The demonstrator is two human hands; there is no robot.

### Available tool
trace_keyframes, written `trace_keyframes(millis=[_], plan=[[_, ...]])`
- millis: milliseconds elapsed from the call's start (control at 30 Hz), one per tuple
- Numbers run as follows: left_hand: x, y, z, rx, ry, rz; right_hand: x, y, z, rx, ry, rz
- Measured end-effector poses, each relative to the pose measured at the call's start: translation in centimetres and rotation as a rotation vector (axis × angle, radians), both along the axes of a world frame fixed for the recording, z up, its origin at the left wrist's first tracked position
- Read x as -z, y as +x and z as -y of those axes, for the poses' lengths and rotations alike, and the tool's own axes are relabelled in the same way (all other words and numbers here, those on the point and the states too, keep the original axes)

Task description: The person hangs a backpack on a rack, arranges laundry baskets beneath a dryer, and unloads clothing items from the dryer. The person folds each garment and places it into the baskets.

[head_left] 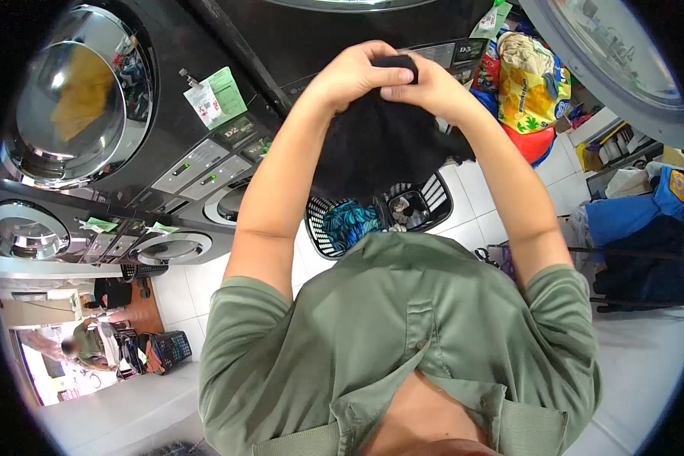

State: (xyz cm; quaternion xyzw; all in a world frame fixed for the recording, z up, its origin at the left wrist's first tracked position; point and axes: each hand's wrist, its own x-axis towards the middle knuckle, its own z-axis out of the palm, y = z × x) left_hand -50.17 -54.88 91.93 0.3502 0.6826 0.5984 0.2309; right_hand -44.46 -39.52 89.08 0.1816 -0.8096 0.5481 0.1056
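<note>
My left hand (351, 76) and my right hand (435, 90) meet in front of me, both closed on the top edge of a black garment (380, 148). Its cloth hangs down from my fingers; the exact kind of garment cannot be made out. Below it stands a black laundry basket (441, 199), partly hidden by the hanging cloth. Inside the basket lie a blue patterned cloth (351, 225) and some dark and grey pieces.
Stacked black machines, one with a round door (76, 102), line the left. An open round door (615, 61) juts in at upper right. A yellow bag (528, 95) with laundry stands below it. Clothes hang on a rack (638, 251). Another person (91, 346) is far off.
</note>
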Motion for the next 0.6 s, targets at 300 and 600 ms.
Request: trace_keyframes(millis=[300, 600], plan=[[5.0, 0.4, 13.0, -0.138, -0.404, -0.011, -0.2, -0.7, -5.5, 0.152, -0.465, 0.247], [0.2, 3.1, 15.5, -0.701, 0.055, -0.107, -1.9, -1.8, -10.2, -0.092, -0.632, 0.099]])
